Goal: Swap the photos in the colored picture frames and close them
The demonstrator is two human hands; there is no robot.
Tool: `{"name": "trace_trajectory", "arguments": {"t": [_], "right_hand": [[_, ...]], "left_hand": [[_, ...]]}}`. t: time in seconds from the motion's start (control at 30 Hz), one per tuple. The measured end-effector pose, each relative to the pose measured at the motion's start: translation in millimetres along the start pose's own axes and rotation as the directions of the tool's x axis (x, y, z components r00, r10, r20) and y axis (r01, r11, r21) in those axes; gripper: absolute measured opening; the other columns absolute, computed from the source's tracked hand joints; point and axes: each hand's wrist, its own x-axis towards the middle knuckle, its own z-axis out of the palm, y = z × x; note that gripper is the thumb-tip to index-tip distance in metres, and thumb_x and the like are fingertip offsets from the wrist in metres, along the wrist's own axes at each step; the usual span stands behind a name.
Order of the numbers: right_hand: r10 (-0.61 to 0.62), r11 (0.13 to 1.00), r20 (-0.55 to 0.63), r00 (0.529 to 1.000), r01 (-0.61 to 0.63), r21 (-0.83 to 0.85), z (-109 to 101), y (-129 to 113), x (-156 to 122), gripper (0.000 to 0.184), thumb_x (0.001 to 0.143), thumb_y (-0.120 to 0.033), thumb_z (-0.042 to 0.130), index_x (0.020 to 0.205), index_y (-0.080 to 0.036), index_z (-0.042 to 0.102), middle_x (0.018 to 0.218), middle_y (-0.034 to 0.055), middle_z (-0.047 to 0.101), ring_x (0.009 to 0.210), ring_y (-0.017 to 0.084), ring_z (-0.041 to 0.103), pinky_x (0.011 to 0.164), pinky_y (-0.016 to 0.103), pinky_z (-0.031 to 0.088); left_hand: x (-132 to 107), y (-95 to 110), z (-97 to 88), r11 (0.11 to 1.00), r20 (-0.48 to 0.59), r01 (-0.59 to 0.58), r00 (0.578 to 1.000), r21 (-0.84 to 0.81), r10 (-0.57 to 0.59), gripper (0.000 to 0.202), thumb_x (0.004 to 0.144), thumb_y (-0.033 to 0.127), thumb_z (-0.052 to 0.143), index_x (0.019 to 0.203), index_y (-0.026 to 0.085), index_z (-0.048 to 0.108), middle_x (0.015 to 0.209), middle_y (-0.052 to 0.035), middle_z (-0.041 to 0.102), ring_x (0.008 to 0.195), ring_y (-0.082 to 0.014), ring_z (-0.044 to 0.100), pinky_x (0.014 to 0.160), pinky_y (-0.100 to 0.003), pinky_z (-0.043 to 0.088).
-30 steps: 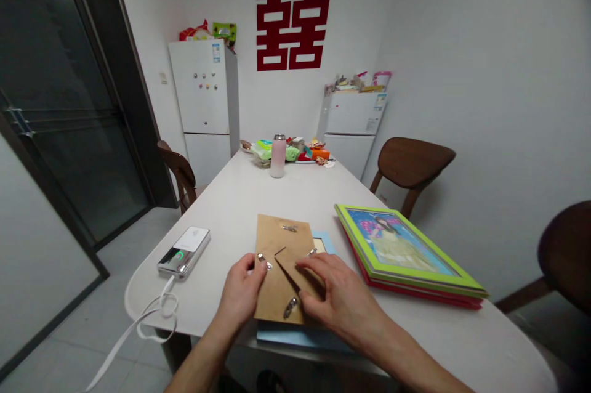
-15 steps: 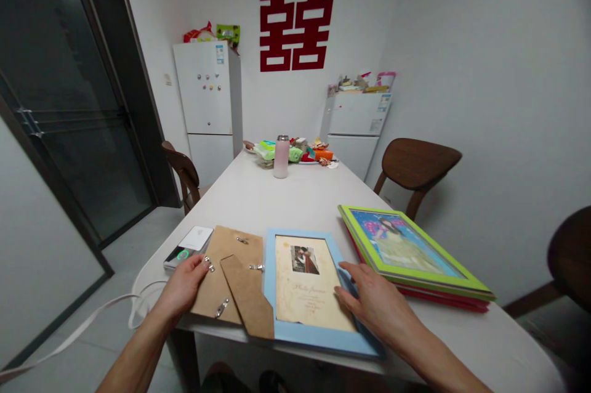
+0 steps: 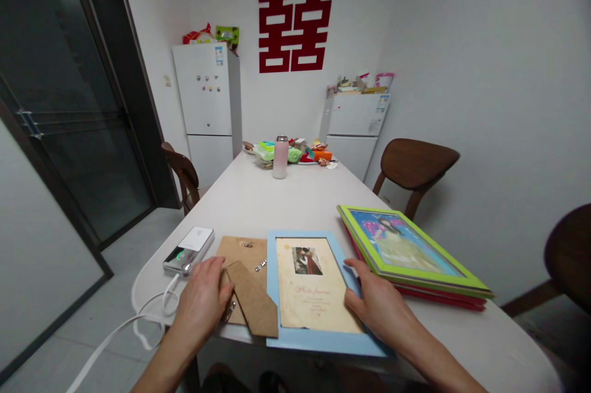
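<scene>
A light blue picture frame [image 3: 323, 340] lies face-down on the white table [image 3: 286, 202], its beige insert sheet [image 3: 311, 288] with a small photo showing. The brown backing board [image 3: 247, 257] with its stand flap [image 3: 253, 307] and metal clips lies just left of the frame. My left hand [image 3: 203, 300] rests flat on the board, fingers spread. At the frame's right edge lies my right hand [image 3: 373, 303], fingers curled on the rim.
A stack of frames, a green one [image 3: 406, 251] on top, lies to the right. A power bank [image 3: 188, 250] with a white cable sits left. A pink bottle [image 3: 280, 158] and snacks stand at the far end. Wooden chairs [image 3: 415, 165] surround the table.
My left hand lifted the backing board off the frame and laid it to the left. The insert sheet is now uncovered. My right hand moved to the frame's right edge.
</scene>
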Motion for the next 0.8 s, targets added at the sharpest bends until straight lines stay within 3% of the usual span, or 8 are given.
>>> {"name": "trace_trajectory", "arguments": {"t": [0.1, 0.23, 0.33, 0.5, 0.57, 0.63, 0.73, 0.8], "right_hand": [[0.099, 0.955, 0.047, 0.994, -0.108, 0.277, -2.0, -1.0, -2.5, 0.055, 0.065, -0.019, 0.039, 0.118, -0.009, 0.036, 0.078, 0.0071, 0.061, 0.071, 0.019, 0.059, 0.064, 0.028, 0.044], [0.161, 0.655, 0.191, 0.968, -0.250, 0.714, -10.6, -8.1, -7.9, 0.061, 0.067, -0.021, 0.034, 0.127, -0.014, 0.022, 0.083, 0.0055, 0.062, 0.075, 0.018, 0.060, 0.063, 0.026, 0.046], [0.141, 0.486, 0.242, 0.960, -0.280, 0.828, -20.3, -16.3, -11.5, 0.067, 0.067, -0.022, 0.035, 0.130, -0.016, 0.013, 0.093, 0.0063, 0.061, 0.077, 0.018, 0.060, 0.064, 0.028, 0.048], [0.063, 0.419, 0.254, 0.965, -0.256, 0.871, -28.6, -22.6, -11.2, 0.071, 0.069, -0.028, 0.046, 0.131, -0.018, 0.012, 0.092, 0.0066, 0.061, 0.075, 0.018, 0.060, 0.065, 0.029, 0.048], [0.064, 0.475, 0.235, 0.970, -0.236, 0.848, -26.6, -18.3, -8.1, 0.073, 0.069, -0.031, 0.048, 0.131, -0.016, 0.012, 0.085, 0.0060, 0.061, 0.066, 0.017, 0.059, 0.060, 0.028, 0.047], [0.074, 0.645, 0.178, 0.981, -0.183, 0.742, -22.2, -10.9, -4.4, 0.071, 0.068, -0.032, 0.048, 0.129, -0.013, 0.019, 0.077, 0.0046, 0.061, 0.062, 0.017, 0.057, 0.058, 0.028, 0.046], [0.034, 0.906, 0.088, 0.996, -0.068, 0.418, -13.5, 0.5, -0.8, 0.059, 0.066, -0.028, 0.046, 0.121, -0.008, 0.038, 0.073, 0.0050, 0.061, 0.065, 0.018, 0.056, 0.064, 0.030, 0.044], [-0.005, 0.976, 0.073, 0.997, -0.011, 0.219, -7.5, 5.7, -0.3, 0.054, 0.067, -0.027, 0.043, 0.117, -0.006, 0.044, 0.071, 0.0061, 0.062, 0.064, 0.019, 0.056, 0.064, 0.031, 0.043]], "left_hand": [[-7.6, 20.1, 6.3, 0.997, 0.000, -0.067, 0.998, -0.045, 0.067, 0.036, 0.070, 0.017, 0.049, 0.106, 0.012, 0.049, 0.112, -0.0109, 0.051, 0.107, -0.0230, 0.042, 0.093, -0.037, 0.030], [-24.3, 65.8, 15.7, 0.934, 0.045, -0.237, 0.965, -0.268, 0.257, 0.041, 0.072, 0.023, 0.050, 0.112, 0.014, 0.044, 0.121, -0.0120, 0.044, 0.113, -0.0236, 0.036, 0.095, -0.042, 0.030], [-32.5, 101.7, 21.4, 0.863, 0.062, -0.330, 0.923, -0.384, 0.380, 0.054, 0.067, 0.029, 0.058, 0.115, 0.013, 0.041, 0.126, -0.0141, 0.038, 0.116, -0.0258, 0.031, 0.096, -0.043, 0.029], [-28.9, 131.3, 23.0, 0.782, -0.051, -0.472, 0.866, -0.406, 0.497, 0.046, 0.070, 0.023, 0.053, 0.113, 0.013, 0.041, 0.113, -0.0129, 0.050, 0.103, -0.0238, 0.044, 0.087, -0.040, 0.040], [-25.4, 129.9, 18.7, 0.757, -0.113, -0.523, 0.844, -0.392, 0.525, 0.038, 0.073, 0.016, 0.046, 0.111, 0.015, 0.042, 0.099, -0.0092, 0.057, 0.091, -0.0206, 0.050, 0.079, -0.035, 0.045], [-22.0, 122.1, 10.8, 0.760, -0.210, -0.514, 0.857, -0.398, 0.470, 0.036, 0.074, 0.012, 0.041, 0.111, 0.016, 0.042, 0.090, -0.0067, 0.058, 0.083, -0.0175, 0.053, 0.075, -0.031, 0.046], [-17.6, 101.6, -5.4, 0.812, -0.317, -0.347, 0.925, -0.469, 0.212, 0.037, 0.075, 0.016, 0.042, 0.111, 0.016, 0.041, 0.086, -0.0049, 0.058, 0.075, -0.0143, 0.055, 0.069, -0.026, 0.047], [-15.2, 84.3, -14.8, 0.823, -0.280, -0.178, 0.960, -0.540, 0.024, 0.038, 0.073, 0.020, 0.044, 0.110, 0.016, 0.042, 0.086, -0.0041, 0.058, 0.070, -0.0138, 0.056, 0.063, -0.024, 0.047]]}}
